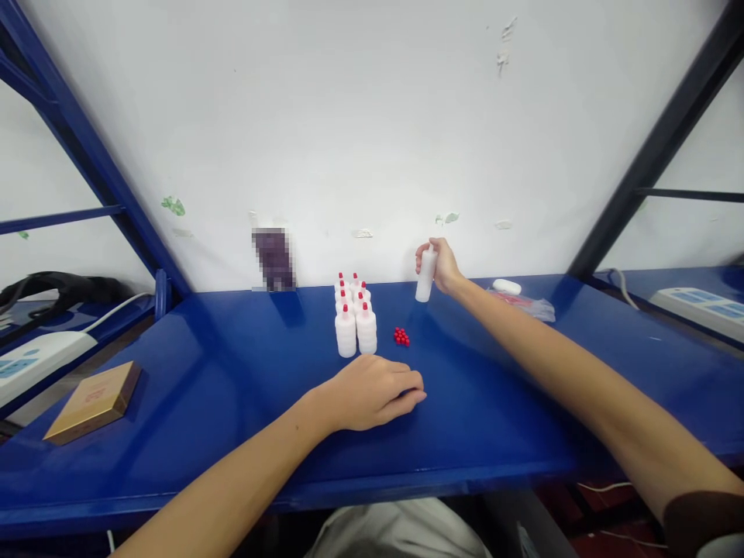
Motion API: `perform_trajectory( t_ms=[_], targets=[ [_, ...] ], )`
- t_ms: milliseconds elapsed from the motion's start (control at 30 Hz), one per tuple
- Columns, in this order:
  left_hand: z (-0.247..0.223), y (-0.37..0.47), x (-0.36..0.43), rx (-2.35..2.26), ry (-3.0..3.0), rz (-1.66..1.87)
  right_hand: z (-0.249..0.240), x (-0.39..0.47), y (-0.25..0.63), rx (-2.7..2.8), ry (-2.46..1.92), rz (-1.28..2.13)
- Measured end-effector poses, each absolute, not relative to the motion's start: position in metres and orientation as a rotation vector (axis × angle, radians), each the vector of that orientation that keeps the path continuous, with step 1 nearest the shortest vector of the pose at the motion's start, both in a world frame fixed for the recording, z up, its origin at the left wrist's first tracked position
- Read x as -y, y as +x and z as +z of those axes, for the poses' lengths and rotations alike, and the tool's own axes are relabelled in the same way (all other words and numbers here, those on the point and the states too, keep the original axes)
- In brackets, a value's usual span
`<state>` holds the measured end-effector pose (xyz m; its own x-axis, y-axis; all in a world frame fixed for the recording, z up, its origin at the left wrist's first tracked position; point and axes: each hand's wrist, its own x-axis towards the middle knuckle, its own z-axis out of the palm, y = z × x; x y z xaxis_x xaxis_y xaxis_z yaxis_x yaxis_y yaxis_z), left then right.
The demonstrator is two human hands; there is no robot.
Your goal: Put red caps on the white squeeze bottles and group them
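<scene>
My right hand grips a white squeeze bottle near its top, at the back of the table by the wall. The bottle leans slightly and shows no red cap; whether its base touches the table I cannot tell. My left hand rests on the table, fingers curled together, with any object under them hidden. Just beyond it, several white squeeze bottles with red caps stand upright in two columns. A small cluster of loose red caps lies to their right.
The blue table meets a white wall. A gold box lies at the left. A clear plastic bag and a white oval object sit at the right. Frame posts flank both sides. A blurred dark item leans against the wall.
</scene>
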<state>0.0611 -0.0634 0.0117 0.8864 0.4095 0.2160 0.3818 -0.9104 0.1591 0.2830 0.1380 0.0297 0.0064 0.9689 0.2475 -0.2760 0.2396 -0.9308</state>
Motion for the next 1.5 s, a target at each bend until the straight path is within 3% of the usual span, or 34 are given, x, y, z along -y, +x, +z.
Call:
perform_trajectory(
  t_ms=[233,567,967,1233,1500],
  targets=[
    [0.015,0.053,0.059,-0.475,2.8,0.466,0.027,-0.111,0.292,1.167,-0.821,1.353],
    [0.004,0.065,0.061,-1.124,2.875,0.494,0.031,-0.022,0.291,1.342,-0.706,1.518],
    [-0.006,0.064,0.051,-1.089,2.815,0.495,0.032,0.024,0.285,1.479,-0.498,1.749],
    [-0.006,0.064,0.047,-1.067,2.823,0.464,0.044,0.038,0.281,1.507,-0.44,1.58],
    [-0.012,0.064,0.043,-1.056,2.717,0.625,0.043,0.037,0.283,1.439,-0.379,1.664]
  ],
)
